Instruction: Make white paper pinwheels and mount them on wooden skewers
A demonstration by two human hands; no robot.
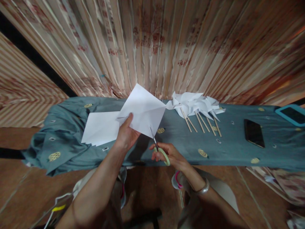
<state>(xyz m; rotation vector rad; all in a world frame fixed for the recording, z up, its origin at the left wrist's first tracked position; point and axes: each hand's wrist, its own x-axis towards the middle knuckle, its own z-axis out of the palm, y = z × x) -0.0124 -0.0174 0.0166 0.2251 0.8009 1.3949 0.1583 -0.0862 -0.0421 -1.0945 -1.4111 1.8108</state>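
Note:
My left hand [127, 133] grips a square sheet of white paper [143, 106] near its left corner, thumb on top, holding it above the table. A crease runs across the sheet, and a slit shows beside my thumb. My right hand [168, 154] has its fingers in the handles of green-handled scissors [163, 156]. Their blades meet the paper at its lower corner; whether they are parted is hard to make out. Left of the held sheet lies a fanned stack of white paper [101, 127]. Several white paper pinwheels [190, 103] on wooden sticks lie to the right.
A teal cloth with pineapple prints [183, 143] covers the narrow table. Towards its right end lie a dark phone [254, 133] and a blue-framed tablet-like object [292, 114]. A patterned curtain [154, 47] hangs right behind the table. A white cable [56, 203] is at lower left.

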